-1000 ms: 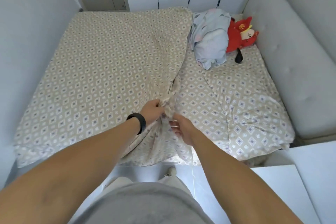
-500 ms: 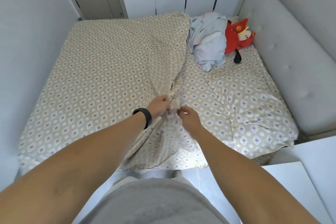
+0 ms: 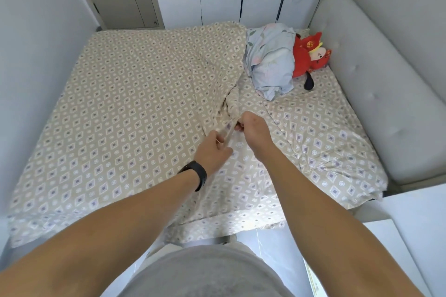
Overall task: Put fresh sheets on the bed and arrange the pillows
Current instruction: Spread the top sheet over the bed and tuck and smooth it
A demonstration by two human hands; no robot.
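Both hands, left hand (image 3: 213, 149) and right hand (image 3: 253, 129), are pinching the beige diamond-patterned cotton sheet (image 3: 135, 103) edge mid-bed; spreading step, next likely pulling it flat rightward.

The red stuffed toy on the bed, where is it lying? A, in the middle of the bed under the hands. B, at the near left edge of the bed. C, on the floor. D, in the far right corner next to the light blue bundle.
D: the red stuffed toy lies in the bed's far right corner, against the light blue bundle and near the padded headboard.
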